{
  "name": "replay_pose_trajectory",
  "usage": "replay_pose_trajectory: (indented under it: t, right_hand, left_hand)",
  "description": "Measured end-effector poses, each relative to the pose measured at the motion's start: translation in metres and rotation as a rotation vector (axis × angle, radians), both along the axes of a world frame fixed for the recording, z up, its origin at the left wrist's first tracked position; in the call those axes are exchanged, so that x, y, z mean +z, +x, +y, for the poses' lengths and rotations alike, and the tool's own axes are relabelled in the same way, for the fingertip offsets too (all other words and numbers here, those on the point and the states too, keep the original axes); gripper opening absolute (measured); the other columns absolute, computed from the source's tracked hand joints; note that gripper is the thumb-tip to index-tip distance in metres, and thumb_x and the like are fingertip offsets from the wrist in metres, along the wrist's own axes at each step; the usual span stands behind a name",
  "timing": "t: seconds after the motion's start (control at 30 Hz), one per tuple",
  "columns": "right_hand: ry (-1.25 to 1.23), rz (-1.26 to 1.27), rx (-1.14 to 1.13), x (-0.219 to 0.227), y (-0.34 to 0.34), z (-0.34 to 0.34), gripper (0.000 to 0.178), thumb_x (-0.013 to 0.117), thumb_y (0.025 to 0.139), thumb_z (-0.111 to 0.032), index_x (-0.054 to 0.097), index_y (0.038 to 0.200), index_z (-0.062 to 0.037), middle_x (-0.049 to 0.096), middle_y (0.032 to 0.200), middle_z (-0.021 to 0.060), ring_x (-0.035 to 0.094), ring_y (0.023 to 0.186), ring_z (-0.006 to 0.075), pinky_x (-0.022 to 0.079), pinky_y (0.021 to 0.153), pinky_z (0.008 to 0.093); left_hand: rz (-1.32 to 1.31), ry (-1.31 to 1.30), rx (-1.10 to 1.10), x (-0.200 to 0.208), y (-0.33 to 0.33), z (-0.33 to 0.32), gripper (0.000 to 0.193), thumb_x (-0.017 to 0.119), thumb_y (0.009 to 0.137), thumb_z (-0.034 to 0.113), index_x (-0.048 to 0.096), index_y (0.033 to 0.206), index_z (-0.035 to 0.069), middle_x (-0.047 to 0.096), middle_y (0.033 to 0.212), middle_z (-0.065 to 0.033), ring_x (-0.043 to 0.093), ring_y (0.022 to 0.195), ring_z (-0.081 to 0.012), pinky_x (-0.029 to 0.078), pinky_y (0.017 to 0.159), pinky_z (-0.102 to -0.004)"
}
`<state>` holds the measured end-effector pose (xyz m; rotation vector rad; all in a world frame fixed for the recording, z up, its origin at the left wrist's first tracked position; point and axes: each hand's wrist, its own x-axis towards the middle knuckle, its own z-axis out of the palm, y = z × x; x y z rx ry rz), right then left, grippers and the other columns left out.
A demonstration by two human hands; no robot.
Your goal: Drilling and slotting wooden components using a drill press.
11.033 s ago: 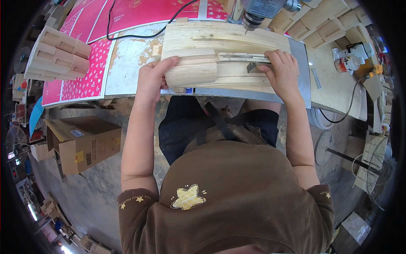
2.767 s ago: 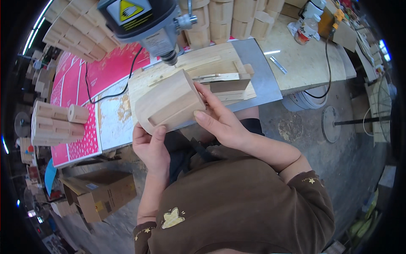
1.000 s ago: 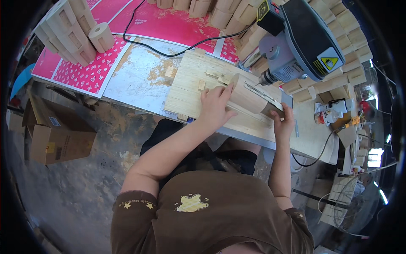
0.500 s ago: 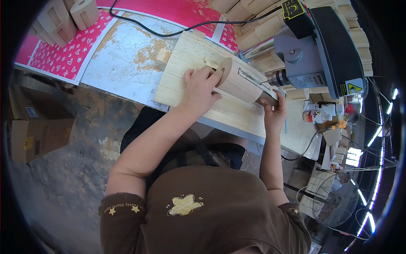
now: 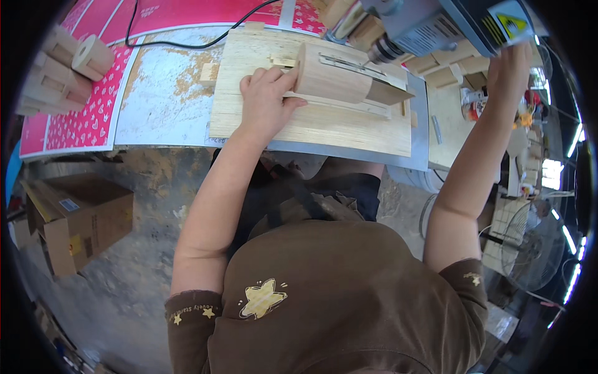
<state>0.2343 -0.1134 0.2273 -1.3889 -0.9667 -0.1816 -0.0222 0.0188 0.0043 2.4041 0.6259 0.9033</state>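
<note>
A pale wooden cylinder [image 5: 333,78] lies on its side on a light wooden board [image 5: 249,128]. Along its top sits a narrow metal slotted piece [image 5: 349,65]. My left hand [image 5: 265,103] is closed on the cylinder's left end, its thumb along the lower side. A flat brownish plate [image 5: 387,93] sticks out at the right end. The drill press chuck [image 5: 385,50] is above the slotted piece, its thin bit pointing down at it. My right hand [image 5: 512,62] is raised against the right side of the drill press head [image 5: 436,31]; its fingers are blurred and partly hidden.
More wooden cylinders [image 5: 93,57] stand at the far left on pink patterned sheeting [image 5: 93,121]. Sawdust covers the white tabletop [image 5: 165,81]. A black cable [image 5: 180,45] crosses behind the board. An opened cardboard box [image 5: 93,218] rests on the floor at left.
My right hand has left the cylinder's right end and risen to the right side of the drill press. My left hand stays at the cylinder. The whole view has shifted.
</note>
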Motion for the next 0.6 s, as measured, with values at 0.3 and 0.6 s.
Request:
replay_pose_trajectory:
  t: [0.3,0.6]
  right_hand:
    - [-0.45,-0.217,-0.298,0.03,0.016,0.011,0.03,0.046,0.087,-0.023,0.066,0.09,-0.0007,0.062,0.076,0.0074,0.055,0.07,0.0124,0.042,0.062,0.0231]
    - [-0.321,-0.369,-0.258,-0.029,-0.087,-0.042,0.017,0.057,0.083,-0.012,0.057,0.069,-0.0015,0.047,0.056,0.0105,0.054,0.052,0.022,0.041,0.052,0.0319]
  left_hand:
    - [0.076,0.064,0.007,-0.001,0.0,-0.001,0.056,0.077,0.06,0.026,0.061,0.113,0.015,0.052,0.08,0.0009,0.048,0.083,-0.0207,0.03,0.078,-0.0369]
    - [0.132,0.078,-0.013,-0.009,-0.003,0.013,0.054,0.075,0.061,0.028,0.06,0.11,0.012,0.051,0.081,-0.006,0.05,0.084,-0.0268,0.034,0.075,-0.0403]
